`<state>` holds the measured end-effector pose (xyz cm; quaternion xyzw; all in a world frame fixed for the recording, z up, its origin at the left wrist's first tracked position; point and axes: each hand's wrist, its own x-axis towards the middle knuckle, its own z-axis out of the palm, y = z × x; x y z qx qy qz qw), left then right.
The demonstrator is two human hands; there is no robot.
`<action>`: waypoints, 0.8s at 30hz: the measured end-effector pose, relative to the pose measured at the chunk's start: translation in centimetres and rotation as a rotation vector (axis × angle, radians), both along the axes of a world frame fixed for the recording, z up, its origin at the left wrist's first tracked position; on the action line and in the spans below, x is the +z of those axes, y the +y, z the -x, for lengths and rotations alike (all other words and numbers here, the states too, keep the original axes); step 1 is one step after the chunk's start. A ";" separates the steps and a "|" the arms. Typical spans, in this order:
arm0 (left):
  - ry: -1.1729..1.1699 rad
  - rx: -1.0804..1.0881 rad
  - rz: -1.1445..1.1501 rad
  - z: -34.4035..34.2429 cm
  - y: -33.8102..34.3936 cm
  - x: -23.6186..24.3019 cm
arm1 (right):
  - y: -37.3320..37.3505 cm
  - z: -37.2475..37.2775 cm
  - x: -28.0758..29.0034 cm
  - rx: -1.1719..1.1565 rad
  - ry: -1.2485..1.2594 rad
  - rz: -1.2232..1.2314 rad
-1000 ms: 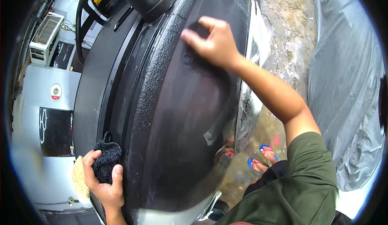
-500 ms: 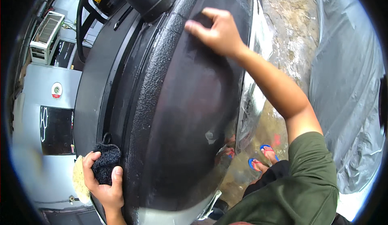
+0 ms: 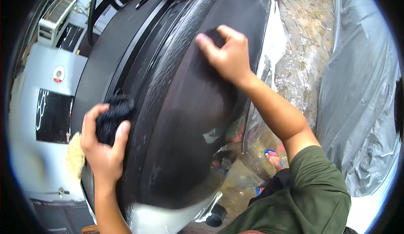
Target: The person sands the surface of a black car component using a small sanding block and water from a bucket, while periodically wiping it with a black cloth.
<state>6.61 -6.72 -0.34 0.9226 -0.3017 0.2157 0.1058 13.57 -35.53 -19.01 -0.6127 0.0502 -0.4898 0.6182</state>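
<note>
My left hand (image 3: 103,150) grips a black fuzzy wash pad (image 3: 115,118) with a small loop at its top, its fingers curled round the sides. The pad is over the dark grooved trim (image 3: 145,51) of a vehicle body. Further up and right, my right hand (image 3: 229,55) is on a large glossy black panel (image 3: 189,120), fingers bent and thumb out to the left. Something dark seems to be under those fingers, but it blends into the panel and I cannot make it out. A rough textured strip (image 3: 168,65) runs along the panel's left edge.
A pale yellow fluffy pad (image 3: 73,156) shows beside my left wrist. White plastic sheeting (image 3: 273,40) borders the panel's right edge. Grey plastic sheeting (image 3: 362,99) drapes along the far right, past the wet, stained floor (image 3: 303,61). A black cup-like object (image 3: 216,216) is low down.
My left hand has moved up with the fuzzy pad, which is now blurred. My right hand is slightly lower in view, still on the panel. The whole view has shifted and tilted.
</note>
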 end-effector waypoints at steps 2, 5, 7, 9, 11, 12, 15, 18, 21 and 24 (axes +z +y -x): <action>-0.051 -0.023 -0.061 0.1 -0.7 0.1 | 5.2 5.7 -0.1 0.246 -0.151 0.398; -0.203 -0.009 -0.194 3.9 0.1 1.4 | 13.2 16.4 -3.3 0.769 -0.189 0.365; -0.305 0.020 -0.254 9.1 3.4 1.6 | 17.2 22.6 -7.2 0.947 -0.043 0.201; -0.297 0.193 -0.024 16.8 9.2 1.0 | 20.3 28.0 -10.7 1.061 0.269 0.158; -0.263 0.461 0.375 26.0 17.4 -1.4 | 22.0 33.2 -14.3 1.211 0.671 0.246; -0.328 0.576 0.477 31.5 21.6 -2.6 | 23.3 36.0 -16.7 1.328 0.892 0.153; -0.498 1.321 0.559 45.5 32.4 -11.5 | 25.9 40.8 -17.8 1.532 1.098 0.554; -0.359 1.654 1.275 58.8 38.3 -26.7 | 30.7 44.6 -23.0 1.644 1.116 0.973; -0.312 1.671 2.090 69.3 37.1 -40.3 | 36.5 48.0 -30.4 1.742 1.101 1.069; -0.288 1.626 2.396 79.8 32.5 -54.4 | 46.4 52.2 -38.2 1.750 1.121 1.436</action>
